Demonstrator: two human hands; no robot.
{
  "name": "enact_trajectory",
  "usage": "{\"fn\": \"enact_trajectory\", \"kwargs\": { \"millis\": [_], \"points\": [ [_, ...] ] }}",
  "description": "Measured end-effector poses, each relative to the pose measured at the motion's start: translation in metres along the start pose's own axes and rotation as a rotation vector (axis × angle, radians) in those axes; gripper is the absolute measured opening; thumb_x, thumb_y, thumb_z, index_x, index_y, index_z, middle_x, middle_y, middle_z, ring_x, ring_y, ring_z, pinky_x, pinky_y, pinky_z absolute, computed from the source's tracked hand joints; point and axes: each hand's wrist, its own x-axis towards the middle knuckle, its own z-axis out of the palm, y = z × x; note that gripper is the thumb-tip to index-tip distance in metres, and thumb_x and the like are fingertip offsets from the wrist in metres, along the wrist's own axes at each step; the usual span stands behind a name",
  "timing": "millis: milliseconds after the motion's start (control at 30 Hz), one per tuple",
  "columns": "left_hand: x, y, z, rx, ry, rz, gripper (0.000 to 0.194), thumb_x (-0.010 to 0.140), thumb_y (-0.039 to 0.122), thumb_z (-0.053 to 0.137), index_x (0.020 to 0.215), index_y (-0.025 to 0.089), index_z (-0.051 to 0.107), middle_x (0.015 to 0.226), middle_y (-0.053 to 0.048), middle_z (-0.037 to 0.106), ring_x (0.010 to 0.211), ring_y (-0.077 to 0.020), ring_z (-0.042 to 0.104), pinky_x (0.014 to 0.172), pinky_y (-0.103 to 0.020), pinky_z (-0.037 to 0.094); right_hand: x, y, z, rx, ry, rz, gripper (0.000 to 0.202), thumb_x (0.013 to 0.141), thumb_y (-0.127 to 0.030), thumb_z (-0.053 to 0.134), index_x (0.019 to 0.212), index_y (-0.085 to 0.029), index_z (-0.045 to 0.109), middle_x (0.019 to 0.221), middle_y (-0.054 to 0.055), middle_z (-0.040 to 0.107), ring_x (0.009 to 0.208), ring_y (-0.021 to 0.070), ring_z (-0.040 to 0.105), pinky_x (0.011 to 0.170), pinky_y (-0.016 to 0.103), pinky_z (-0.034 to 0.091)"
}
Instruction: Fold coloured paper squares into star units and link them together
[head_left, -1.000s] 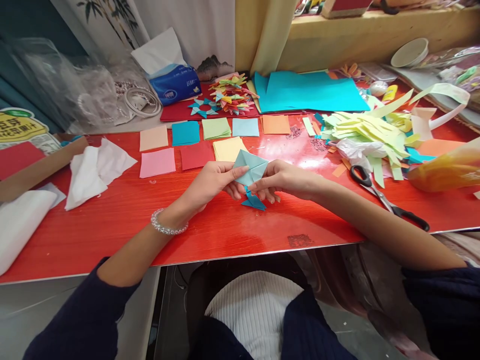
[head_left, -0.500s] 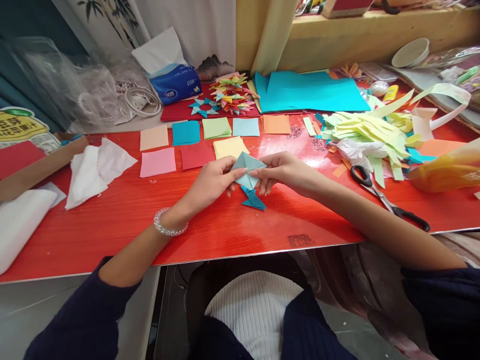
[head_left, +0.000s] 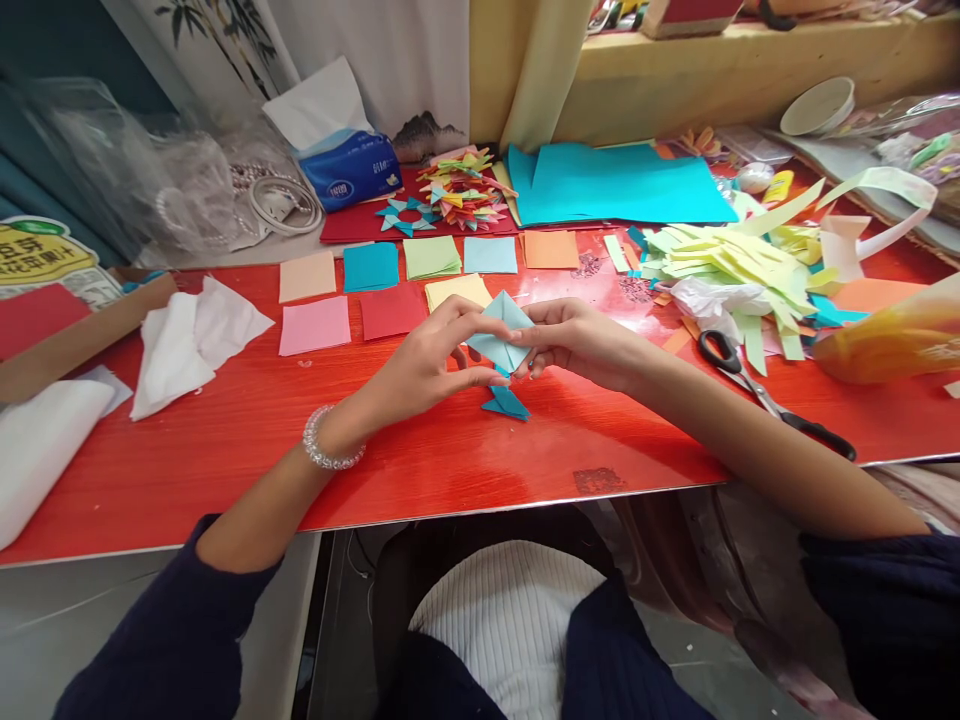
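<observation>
Lt blue folded paper (head_left: 496,350) = item in work, held up btwn both hands over red worktop (head_left: 420,460), near its front edge; diamond-like outline, creases on face. R hand (head_left: 581,340): grip clamped on paper at its right corner, thumb on front, fingers partly behind. L hand (head_left: 420,360): thumb + index apart around left side of paper, index tip at front face, thumb near bottom corner; other fingers partly behind, can't tell if they bear on it.

Dk blue folded piece (head_left: 507,402) lies on worktop just below paper, its upper part overlapped in view; contact btwn the two n/c.

Step in hand, my read: mid-fold/creasing, flaps being shaped. Next move prob. calls for R grip steady, L thumb + index brought together on an edge, corners lined up, then crease pressed flat. Risk: loose L side lets flap slip off line.

Rest: 2 rows of colored sq stacks beyond hands, e.g. yellow stack (head_left: 457,291) just behind L hand; scissors (head_left: 765,397) to right, beyond R forearm, w/ pale strips (head_left: 727,265) heaped behind.
</observation>
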Motion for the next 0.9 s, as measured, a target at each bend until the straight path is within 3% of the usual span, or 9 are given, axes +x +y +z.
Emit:
{"fn": "enact_trajectory", "kwargs": {
  "millis": [100,233,467,667,900],
  "points": [
    [0.0,0.0,-0.002,0.031,0.05,0.038,0.022,0.086,0.029,0.061,0.107,0.026,0.065,0.099,-0.004,0.054,0.089,-0.0132,0.056,0.074,-0.025,0.053,-0.001,-0.003,0.001,0.005,-0.013,0.022,0.012,0.077,-0.021,0.068,0.084,-0.012,0.066,0.07,0.004,0.068,0.057,0.0099,0.065,0.054,0.018,0.052],
    [0.0,0.0,-0.003,0.026,0.082,0.012,0.024,0.08,0.031,0.068,0.103,0.028,0.069,0.096,-0.003,0.055,0.088,-0.0137,0.056,0.073,-0.025,0.052,-0.002,-0.004,0.002,-0.006,-0.013,-0.003,0.014,0.078,-0.023,0.066,0.086,-0.012,0.065,0.075,0.005,0.069,0.059,0.01,0.065,0.057,0.019,0.053],
    [0.001,0.004,0.003,-0.321,0.093,-0.266,0.017,0.085,0.027,0.063,0.1,0.021,0.068,0.085,-0.001,0.058,0.065,-0.0079,0.061,0.064,-0.022,0.054,-0.002,-0.001,0.001,-0.067,-0.01,-0.055,0.018,0.079,-0.028,0.068,0.09,-0.013,0.065,0.08,0.005,0.069,0.064,0.0112,0.066,0.06,0.022,0.054],
    [0.004,0.006,0.009,-0.544,0.208,-0.429,0.04,0.079,0.023,0.068,0.118,0.023,0.057,0.074,0.003,0.061,0.057,-0.0099,0.064,0.058,-0.023,0.057,-0.002,0.0,0.003,-0.204,0.053,-0.115,0.018,0.082,-0.029,0.064,0.089,-0.012,0.064,0.079,0.007,0.069,0.065,0.0143,0.069,0.061,0.024,0.055],
    [0.005,0.012,0.008,-0.595,0.257,-0.531,0.025,0.079,0.027,0.067,0.1,0.016,0.071,0.078,-0.003,0.071,0.06,-0.0116,0.066,0.064,-0.026,0.059,-0.001,-0.002,0.004,-0.051,0.076,-0.101,0.017,0.077,-0.018,0.067,0.092,-0.014,0.06,0.072,0.003,0.069,0.06,0.0127,0.068,0.058,0.022,0.056]
  ]
}}
